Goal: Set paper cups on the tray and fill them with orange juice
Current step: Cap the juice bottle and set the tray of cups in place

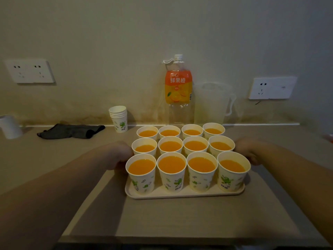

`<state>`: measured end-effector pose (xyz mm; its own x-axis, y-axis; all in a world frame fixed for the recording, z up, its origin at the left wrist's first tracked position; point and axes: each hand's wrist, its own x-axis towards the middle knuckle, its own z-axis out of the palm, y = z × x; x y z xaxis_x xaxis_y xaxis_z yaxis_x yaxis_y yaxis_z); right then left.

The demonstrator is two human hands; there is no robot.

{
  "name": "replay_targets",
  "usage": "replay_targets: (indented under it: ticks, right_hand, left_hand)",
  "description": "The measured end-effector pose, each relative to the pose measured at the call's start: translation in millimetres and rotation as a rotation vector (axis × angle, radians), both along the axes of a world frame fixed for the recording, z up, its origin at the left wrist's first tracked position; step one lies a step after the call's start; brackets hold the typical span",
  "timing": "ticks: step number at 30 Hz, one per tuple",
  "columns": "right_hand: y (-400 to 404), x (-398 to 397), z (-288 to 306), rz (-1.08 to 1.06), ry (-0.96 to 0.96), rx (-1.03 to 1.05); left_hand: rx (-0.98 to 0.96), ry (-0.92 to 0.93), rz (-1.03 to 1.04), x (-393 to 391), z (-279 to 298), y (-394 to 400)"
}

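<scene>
Twelve white paper cups w/ green leaf print stand on the cream rectangular plastic tray, 3 rows of 4, all holding orange juice. Left hand sits at the tray's 9 o'clock edge, right hand at 3 o'clock; both curled at the rim, fingers hidden behind cups, so actual grip can't be told. At 12 o'clock: near-empty clear plastic juice bottle w/ orange label, clear plastic jug beside it. Spare cup stack at 11 o'clock, dark grey cloth at 10.
</scene>
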<state>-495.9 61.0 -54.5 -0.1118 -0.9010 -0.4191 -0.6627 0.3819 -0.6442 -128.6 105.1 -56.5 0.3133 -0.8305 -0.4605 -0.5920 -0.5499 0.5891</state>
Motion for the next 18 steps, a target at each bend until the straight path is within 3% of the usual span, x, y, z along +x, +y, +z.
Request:
replay_targets:
  ticks: [18]
  right_hand:
    - [1.2,73.9,18.0,0.075,-0.078,0.020]
  left_hand:
    - [-0.029,-0.028,0.077,59.6,18.6,17.8]
